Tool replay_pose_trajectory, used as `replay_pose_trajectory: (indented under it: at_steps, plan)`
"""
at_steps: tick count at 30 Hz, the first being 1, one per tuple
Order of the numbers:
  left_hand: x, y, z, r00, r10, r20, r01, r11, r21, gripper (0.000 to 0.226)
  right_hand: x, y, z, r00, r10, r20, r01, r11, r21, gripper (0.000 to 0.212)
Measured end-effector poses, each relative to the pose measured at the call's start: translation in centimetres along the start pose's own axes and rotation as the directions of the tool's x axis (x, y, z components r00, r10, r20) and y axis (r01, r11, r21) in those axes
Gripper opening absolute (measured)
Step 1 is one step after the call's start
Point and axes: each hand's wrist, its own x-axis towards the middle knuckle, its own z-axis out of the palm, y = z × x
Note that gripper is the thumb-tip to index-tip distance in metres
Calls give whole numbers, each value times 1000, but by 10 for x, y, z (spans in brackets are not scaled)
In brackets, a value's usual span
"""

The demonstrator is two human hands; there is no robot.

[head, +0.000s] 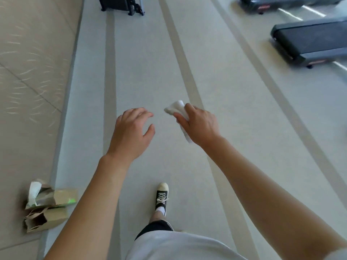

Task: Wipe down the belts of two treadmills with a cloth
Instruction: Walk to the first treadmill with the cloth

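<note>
Two treadmills lie far right, the nearer treadmill (pixel 311 41) with its belt running left to right; the right hand (pixel 199 124), closer to it, pinches the white cloth (pixel 175 107); the left hand (pixel 131 132) hangs spread, holding nothing.

Both bare forearms reach forward from the bottom edge, the left rising from 7 o'clock and the right from 4 o'clock, converging toward the centre. The left hand (pixel 131 134) is palm-down with fingers spread and loosely bent, thumb pointing toward 3 o'clock, holding nothing. The right hand (pixel 199 124) sits just beside it at 3 o'clock, back of the hand up, fingers and thumb curled in a grip round a white cloth (pixel 175 106) that sticks out toward 11 o'clock and trails below the palm. The hands are apart.
</note>
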Motion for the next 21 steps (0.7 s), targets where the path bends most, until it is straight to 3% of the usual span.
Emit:
replay_pose_trajectory:
  at_steps: [12, 21]
  plan:
    - [192, -25, 33, 965, 244, 94, -239, 969, -64, 47, 118, 44, 2, 953, 271, -133, -278, 960, -36, 49]
    - [275, 21, 77, 910, 391, 141, -372, 917, -144, 45, 132, 113, -22, 878, 435, -201, -458, 885, -85, 46]
